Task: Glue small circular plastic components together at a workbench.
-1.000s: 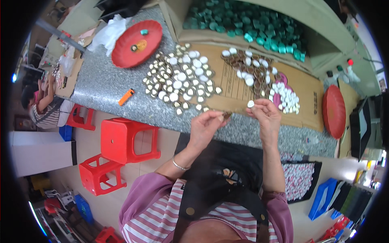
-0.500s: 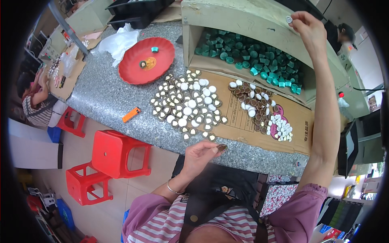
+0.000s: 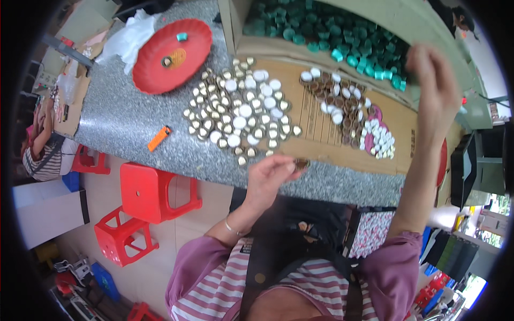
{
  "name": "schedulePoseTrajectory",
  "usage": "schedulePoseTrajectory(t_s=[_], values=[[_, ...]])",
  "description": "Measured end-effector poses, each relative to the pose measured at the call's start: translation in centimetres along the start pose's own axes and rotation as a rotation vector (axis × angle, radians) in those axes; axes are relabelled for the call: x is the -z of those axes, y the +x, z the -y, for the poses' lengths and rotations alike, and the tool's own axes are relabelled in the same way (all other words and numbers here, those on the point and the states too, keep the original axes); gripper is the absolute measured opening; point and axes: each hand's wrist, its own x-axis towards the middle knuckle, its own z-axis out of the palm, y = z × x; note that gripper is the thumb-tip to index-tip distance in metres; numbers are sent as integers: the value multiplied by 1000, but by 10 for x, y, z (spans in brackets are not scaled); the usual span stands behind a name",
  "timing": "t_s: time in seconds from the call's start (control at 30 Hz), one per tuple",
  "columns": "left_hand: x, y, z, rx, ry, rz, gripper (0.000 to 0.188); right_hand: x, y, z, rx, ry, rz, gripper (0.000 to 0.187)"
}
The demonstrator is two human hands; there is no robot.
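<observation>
At the table's near edge my left hand (image 3: 266,179) is closed, thumb and fingers pinching a small brown round piece with a ridged rim (image 3: 301,164). My right hand (image 3: 438,93) is raised at the right, by the end of the shelf opening. Motion smears its fingers, so whether they hold anything is unclear. Beyond my left hand spreads a pile of brown-rimmed pieces with pale centres (image 3: 222,112), mixed with white discs (image 3: 245,111). Brown pieces (image 3: 333,100) and a heap of small white pieces (image 3: 379,140) lie farther right on flattened cardboard (image 3: 316,151).
Green fluted cups (image 3: 332,35) fill the shelf compartment behind the cardboard. On the grey stone tabletop (image 3: 115,120) are a red scalloped plate (image 3: 197,40), an orange lighter (image 3: 159,139) and a white plastic bag (image 3: 133,37). Red stools (image 3: 143,192) stand at the left; another person (image 3: 45,144) sits beyond.
My right hand has come down from above the shelf top, where it pinched a small white disc. My left hand keeps the brown piece. The whole view has shifted, the tabletop now higher in it.
</observation>
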Motion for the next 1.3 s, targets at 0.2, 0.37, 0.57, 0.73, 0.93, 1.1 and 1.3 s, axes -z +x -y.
schedulePoseTrajectory(t_s=[0.2, 0.37, 0.57, 0.73, 0.93, 1.1, 1.3], values=[[-33, 25, 24, 140, -158, 28, 14, -2, -197, -39, -725, 491, 160, 20], [-50, 12, 47, 233, -188, 36, 15, -9, -227, -40, -795, 614, 61, 21], [-54, 2, 57, 241, -89, 100, 18, 7, -231, -49, -857, 666, 93, 14], [-42, 12, 59, 38, 126, 372, 35, 14, -233, -55, -926, 743, 178, 12], [-43, 19, 56, 79, 154, 601, 41, 33, -211, -57, -872, 768, 392, 29], [-43, 16, 63, -55, 133, 516, 38, 30, -212, -53, -848, 696, 265, 26], [-34, 21, 62, -20, 138, 461, 37, 60, -309, -69, -556, -61, -609, 32]])
